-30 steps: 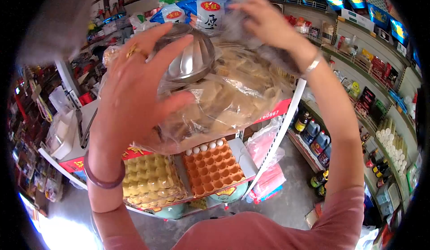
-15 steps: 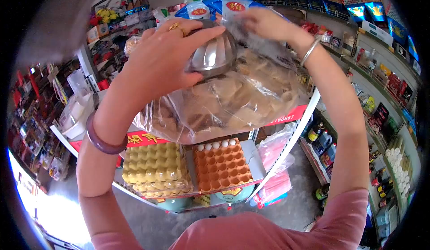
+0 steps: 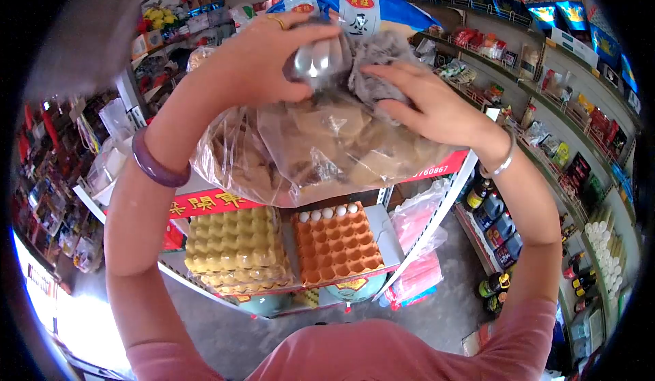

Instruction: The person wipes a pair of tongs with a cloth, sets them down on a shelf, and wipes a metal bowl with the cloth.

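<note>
While the left hand [image 3: 251, 60] arches, right fingers [image 3: 394, 76] (spread) hold cloth [image 3: 376, 50].

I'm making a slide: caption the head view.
Left hand cups a shiny metal object; right hand holds a grey cloth beside it.

In front of me, the red-edged upper shelf [image 3: 222, 201] bears a big clear plastic bag [image 3: 307, 149] with brownish contents; below it I see a grey lower shelf [image 3: 389, 234] carrying stacked yellow egg trays [image 3: 235, 244] beside an orange egg tray [image 3: 338, 248], its far row holding white eggs [image 3: 327, 212]
</note>
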Action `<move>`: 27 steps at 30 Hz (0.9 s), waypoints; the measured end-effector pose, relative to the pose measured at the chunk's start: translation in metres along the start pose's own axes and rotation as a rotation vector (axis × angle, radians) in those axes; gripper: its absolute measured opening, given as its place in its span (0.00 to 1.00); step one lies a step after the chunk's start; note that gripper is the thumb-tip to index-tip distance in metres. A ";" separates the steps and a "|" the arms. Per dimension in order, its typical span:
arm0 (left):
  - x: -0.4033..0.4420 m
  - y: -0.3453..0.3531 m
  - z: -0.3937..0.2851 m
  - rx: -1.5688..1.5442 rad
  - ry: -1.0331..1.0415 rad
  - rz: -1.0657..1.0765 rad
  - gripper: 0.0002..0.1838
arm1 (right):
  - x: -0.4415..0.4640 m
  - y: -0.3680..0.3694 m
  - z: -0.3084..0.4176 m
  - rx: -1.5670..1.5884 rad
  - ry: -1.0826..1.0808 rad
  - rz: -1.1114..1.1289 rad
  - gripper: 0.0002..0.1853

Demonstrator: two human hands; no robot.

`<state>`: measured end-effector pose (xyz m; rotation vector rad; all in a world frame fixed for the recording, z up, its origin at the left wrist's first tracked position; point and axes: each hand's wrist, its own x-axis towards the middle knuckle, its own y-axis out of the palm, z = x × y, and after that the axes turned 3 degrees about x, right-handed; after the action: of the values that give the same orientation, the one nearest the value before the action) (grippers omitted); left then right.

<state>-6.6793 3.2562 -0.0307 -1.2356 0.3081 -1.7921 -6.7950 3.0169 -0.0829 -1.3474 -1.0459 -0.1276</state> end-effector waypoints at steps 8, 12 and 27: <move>-0.002 -0.009 0.028 -0.284 -0.495 -0.166 0.30 | 0.012 -0.026 0.040 0.258 -0.003 -0.112 0.19; -0.006 -0.027 0.028 -0.692 -0.678 -0.303 0.28 | 0.054 0.025 0.039 0.161 -0.313 0.081 0.18; -0.073 -0.054 0.042 -0.624 -0.786 -0.536 0.31 | 0.130 -0.041 -0.057 -0.274 0.020 -0.428 0.19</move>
<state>-6.6663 3.3554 -0.0218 -2.5406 0.0703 -1.4918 -6.7159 3.0195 0.0414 -1.3410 -1.3231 -0.6206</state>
